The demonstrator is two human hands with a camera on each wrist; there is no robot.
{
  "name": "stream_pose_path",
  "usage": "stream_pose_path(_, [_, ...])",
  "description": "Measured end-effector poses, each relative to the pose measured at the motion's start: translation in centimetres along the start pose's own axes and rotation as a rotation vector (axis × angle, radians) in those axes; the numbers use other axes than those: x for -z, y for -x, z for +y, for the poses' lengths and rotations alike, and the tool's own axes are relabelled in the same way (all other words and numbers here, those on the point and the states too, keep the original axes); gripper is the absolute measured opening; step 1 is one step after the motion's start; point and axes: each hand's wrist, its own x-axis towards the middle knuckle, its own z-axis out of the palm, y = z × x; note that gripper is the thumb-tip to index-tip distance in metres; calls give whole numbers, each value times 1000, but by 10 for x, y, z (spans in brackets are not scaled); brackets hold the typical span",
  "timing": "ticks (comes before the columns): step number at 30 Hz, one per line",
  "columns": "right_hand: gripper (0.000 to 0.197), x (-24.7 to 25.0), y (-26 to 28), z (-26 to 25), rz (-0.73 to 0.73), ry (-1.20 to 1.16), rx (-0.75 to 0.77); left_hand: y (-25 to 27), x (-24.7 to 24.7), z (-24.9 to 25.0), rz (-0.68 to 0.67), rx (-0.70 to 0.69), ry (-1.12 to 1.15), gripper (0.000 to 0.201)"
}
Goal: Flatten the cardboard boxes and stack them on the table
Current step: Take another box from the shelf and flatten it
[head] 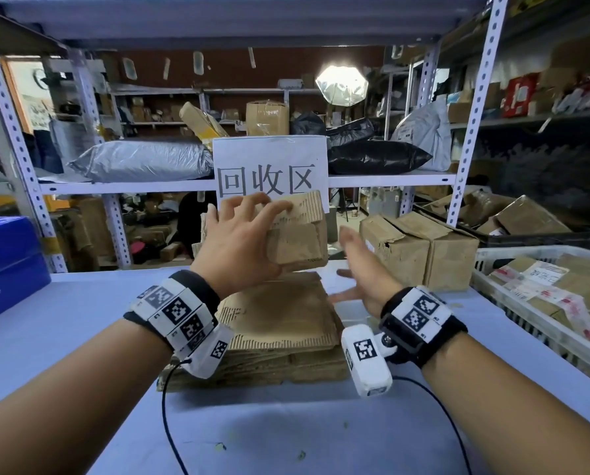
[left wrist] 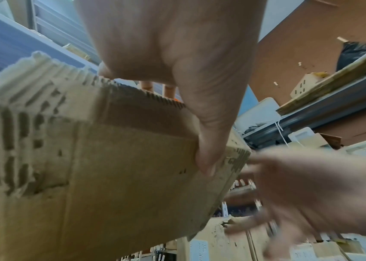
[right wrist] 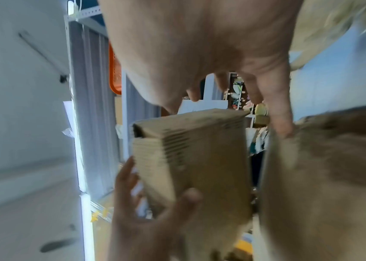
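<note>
My left hand (head: 242,234) grips a worn brown cardboard box (head: 298,234) above the table, thumb on its near face and fingers over the top edge. The left wrist view shows the thumb pressed on the box (left wrist: 110,167) near its right edge. In the right wrist view this box (right wrist: 191,159) looks partly collapsed, narrow and upright. My right hand (head: 358,269) hovers just right of the box with fingers spread, blurred, holding nothing. Below lies a stack of flattened cardboard (head: 280,330) on the blue table (head: 286,433).
Two taped brown boxes (head: 420,248) stand at the back right. A white crate (head: 540,310) with more cardboard sits at the far right, a blue box (head: 9,265) at the left. A paper sign (head: 269,166) hangs on the shelf rack behind.
</note>
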Motion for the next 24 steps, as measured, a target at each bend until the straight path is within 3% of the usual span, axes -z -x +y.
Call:
stream_pose_path(2, [60, -1, 6, -19, -8, -91, 85, 3, 0, 6, -34, -23, -25, 110])
stream_pose_path(6, [86, -3, 7, -27, -56, 56, 143, 8, -3, 12, -52, -93, -52, 111])
stream_pose_path(9, [69, -5, 4, -16, -63, 84, 120, 11, -3, 11, -93, -106, -71, 116])
stream_pose_path(12, [54, -5, 0, -9, -51, 51, 126, 14, 3, 9, -90, -83, 26, 107])
stream_pose_path(16, [44, 4, -2, -11, -46, -34, 120, 12, 11, -8, 45, 187, 238, 81])
stream_pose_path(20, [47, 9, -2, -17, -43, -80, 185, 12, 7, -29, -91, 517, 764, 77])
stream_pose_path(24, [67, 4, -7, -18, -3, -86, 316, 18, -2, -32, -100, 590, 1018, 79])
